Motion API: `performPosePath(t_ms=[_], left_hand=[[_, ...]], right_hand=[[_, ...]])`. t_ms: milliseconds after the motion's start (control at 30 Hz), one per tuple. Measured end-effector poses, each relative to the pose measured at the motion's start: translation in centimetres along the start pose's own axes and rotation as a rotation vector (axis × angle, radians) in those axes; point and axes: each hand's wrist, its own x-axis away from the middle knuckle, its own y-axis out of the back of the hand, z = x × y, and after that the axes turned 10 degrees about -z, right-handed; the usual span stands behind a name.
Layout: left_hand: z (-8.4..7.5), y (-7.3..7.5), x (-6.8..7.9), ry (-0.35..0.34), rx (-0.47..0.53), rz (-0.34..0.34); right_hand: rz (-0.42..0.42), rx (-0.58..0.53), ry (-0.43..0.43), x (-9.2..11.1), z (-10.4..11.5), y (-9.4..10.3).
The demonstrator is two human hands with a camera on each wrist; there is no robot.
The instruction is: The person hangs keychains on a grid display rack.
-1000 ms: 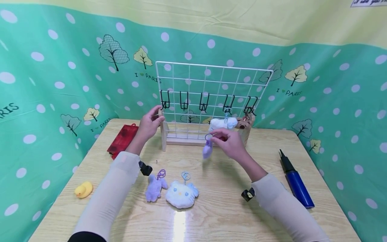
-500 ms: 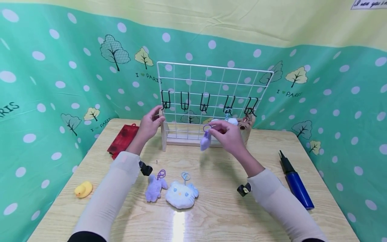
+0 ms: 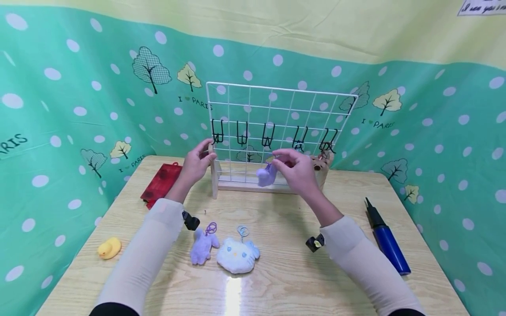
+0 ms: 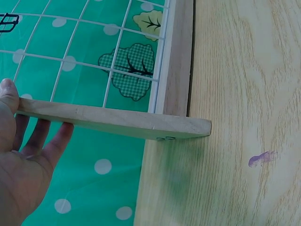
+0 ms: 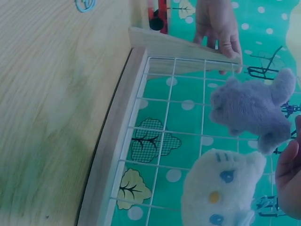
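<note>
My left hand grips the wooden end post of a white wire grid rack, thumb on one face and fingers on the other. Black hooks line the grid. In front of it, my right hand pinches the top of a purple plush keychain, just below the middle hook. The right wrist view shows this plush dangling beside the grid; its ring is hidden by my fingers. A white plush keychain hangs nearby, mostly behind my right hand in the head view.
A brown bear plush hangs at the rack's right end. On the table lie another purple plush keychain, a white cat-face plush keychain, a yellow duck, a red pouch-like item and a blue hand pump.
My right hand has moved up and slightly left, lifting the purple plush keychain towards the middle hook; the plush has turned. My left hand stays on the post.
</note>
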Motion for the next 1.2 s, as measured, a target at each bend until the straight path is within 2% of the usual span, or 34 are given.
performPosePath(t_ms=[267, 567, 1200], left_hand=[[0.0, 0.0, 0.0, 0.003, -0.006, -0.006], [0.1, 0.0, 0.0, 0.007, -0.008, -0.003], [0.4, 0.0, -0.3, -0.02, 0.033, -0.002]], right_hand=[[-0.053, -0.045, 0.033, -0.1, 0.1, -0.5], [-0.132, -0.018, 0.003, -0.3, -0.1, -1.2], [-0.178, -0.077, -0.014, -0.8, 0.2, -2.2]])
